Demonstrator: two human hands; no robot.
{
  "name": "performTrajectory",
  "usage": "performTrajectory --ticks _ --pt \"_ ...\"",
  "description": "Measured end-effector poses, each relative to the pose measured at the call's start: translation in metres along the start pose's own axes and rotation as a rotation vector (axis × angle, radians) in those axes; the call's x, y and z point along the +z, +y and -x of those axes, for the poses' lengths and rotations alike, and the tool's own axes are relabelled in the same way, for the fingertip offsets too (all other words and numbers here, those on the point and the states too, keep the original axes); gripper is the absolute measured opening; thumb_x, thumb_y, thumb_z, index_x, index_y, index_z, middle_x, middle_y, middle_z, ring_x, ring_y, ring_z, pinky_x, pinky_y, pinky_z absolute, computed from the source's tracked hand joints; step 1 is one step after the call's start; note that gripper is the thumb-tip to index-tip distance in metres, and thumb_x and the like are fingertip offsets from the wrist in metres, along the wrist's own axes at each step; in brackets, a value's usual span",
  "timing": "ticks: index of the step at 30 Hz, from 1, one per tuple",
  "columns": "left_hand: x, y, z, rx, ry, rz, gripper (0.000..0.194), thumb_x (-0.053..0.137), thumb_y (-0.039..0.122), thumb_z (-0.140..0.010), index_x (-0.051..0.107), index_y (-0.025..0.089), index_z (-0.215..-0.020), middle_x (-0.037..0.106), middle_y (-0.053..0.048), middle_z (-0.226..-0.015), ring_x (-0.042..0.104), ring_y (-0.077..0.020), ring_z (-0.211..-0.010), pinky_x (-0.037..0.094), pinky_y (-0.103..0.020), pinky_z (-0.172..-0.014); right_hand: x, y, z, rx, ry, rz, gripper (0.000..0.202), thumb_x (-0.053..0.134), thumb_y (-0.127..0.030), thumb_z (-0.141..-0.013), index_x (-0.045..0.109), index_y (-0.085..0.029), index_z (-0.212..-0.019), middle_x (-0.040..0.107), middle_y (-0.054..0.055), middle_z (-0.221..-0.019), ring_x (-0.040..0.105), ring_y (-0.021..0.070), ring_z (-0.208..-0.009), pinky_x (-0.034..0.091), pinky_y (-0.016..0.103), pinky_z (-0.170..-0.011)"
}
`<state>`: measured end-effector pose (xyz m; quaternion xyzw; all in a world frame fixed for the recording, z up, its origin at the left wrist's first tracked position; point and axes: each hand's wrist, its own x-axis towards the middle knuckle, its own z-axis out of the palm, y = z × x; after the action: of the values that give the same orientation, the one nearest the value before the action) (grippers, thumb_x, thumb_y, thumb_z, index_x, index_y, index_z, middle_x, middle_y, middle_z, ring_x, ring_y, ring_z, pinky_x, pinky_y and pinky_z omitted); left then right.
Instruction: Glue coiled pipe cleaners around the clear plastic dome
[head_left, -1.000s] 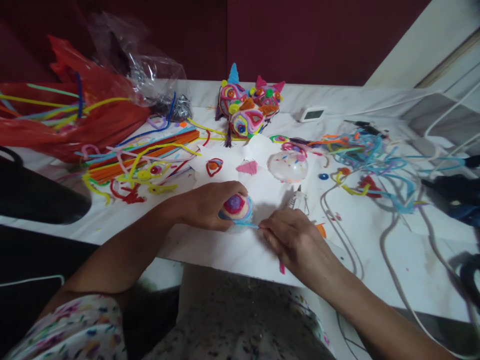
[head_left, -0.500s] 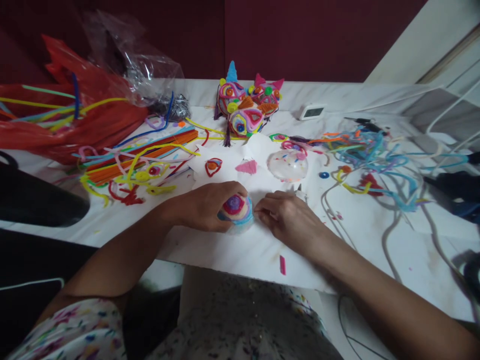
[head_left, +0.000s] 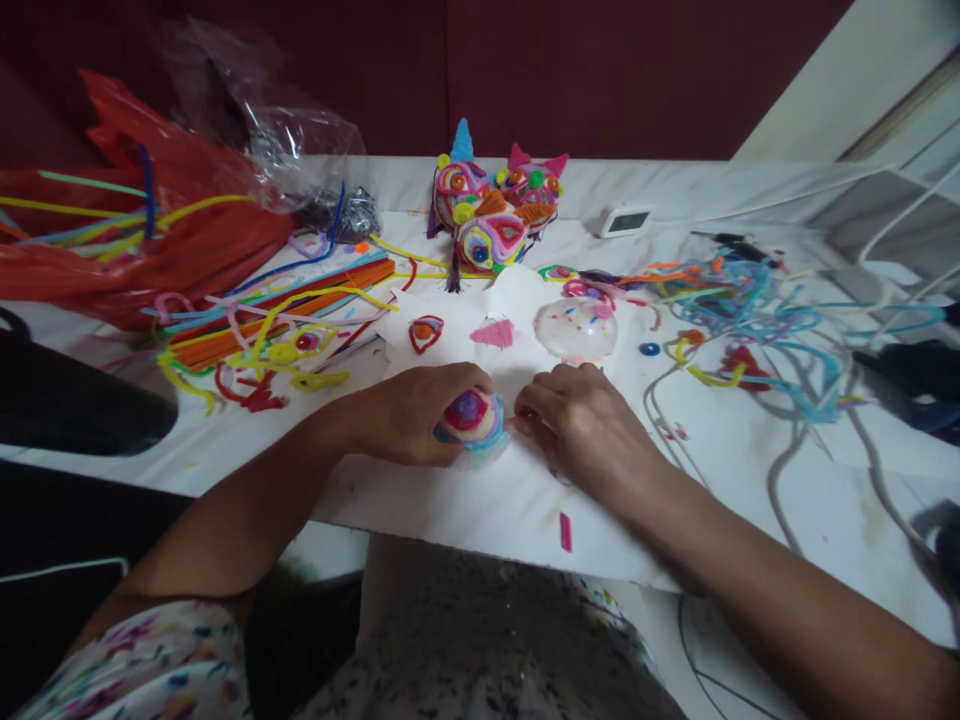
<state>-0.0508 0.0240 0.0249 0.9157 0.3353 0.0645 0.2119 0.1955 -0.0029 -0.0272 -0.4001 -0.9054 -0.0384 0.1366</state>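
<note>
I have the left hand (head_left: 420, 408) gripping the coil-wrapped dome (head_left: 469, 412), right hand (head_left: 576, 425) curled at its 3 o'clock, grip unclear; careless tugging could peel the blue coil (head_left: 492, 436).

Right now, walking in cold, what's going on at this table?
A person's left hand grips a small rounded piece covered in blue, pink, red and purple coils over a white sheet. The right hand is close beside it, fingers bunched; whether they pinch anything is hidden. Beyond the hands lie a flat pink fuzzy triangle and a translucent, colour-speckled dome.
</note>
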Motion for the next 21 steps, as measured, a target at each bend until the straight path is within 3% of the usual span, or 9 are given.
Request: performTrajectory --ticks 6,14,21 --pt "-0.001 0.001 0.000 -0.005 -0.006 0.039 0.063 0.067 0.027 -0.060 0.037 0.026 -0.115 0.055 0.001 -0.113 0.056 -0.0159 -0.100 0.041 -0.023 -0.084 -0.017 0.008 -0.016 -0.095 -0.063 0.064 0.014 0.086 -0.026 -0.114 0.081 -0.025 -0.101 0.082 0.009 -0.094 0.074 0.0322 -0.096 0.043 0.044 -0.087" --pt "-0.001 0.004 -0.001 -0.049 -0.011 0.041 0.059 0.066 0.026 -0.058 0.039 0.027 -0.111 0.057 0.003 -0.106 0.058 -0.0161 -0.092 0.042 -0.024 -0.078 -0.024 0.010 -0.036 -0.181 -0.129 0.043 0.033 0.061 -0.021 -0.124 0.077 -0.029 -0.097 0.074 0.009 -0.088 0.071 0.0327 -0.103 0.044 0.046 -0.094" --pt "0.000 0.017 0.000 -0.099 -0.009 0.015 0.058 0.064 0.025 -0.058 0.039 0.025 -0.111 0.055 0.001 -0.107 0.056 -0.0177 -0.093 0.043 -0.027 -0.079 -0.017 0.018 -0.025 -0.190 -0.089 -0.016 0.031 0.076 -0.037 -0.121 0.083 -0.024 -0.094 0.077 0.012 -0.089 0.071 0.0325 -0.099 0.044 0.048 -0.094"
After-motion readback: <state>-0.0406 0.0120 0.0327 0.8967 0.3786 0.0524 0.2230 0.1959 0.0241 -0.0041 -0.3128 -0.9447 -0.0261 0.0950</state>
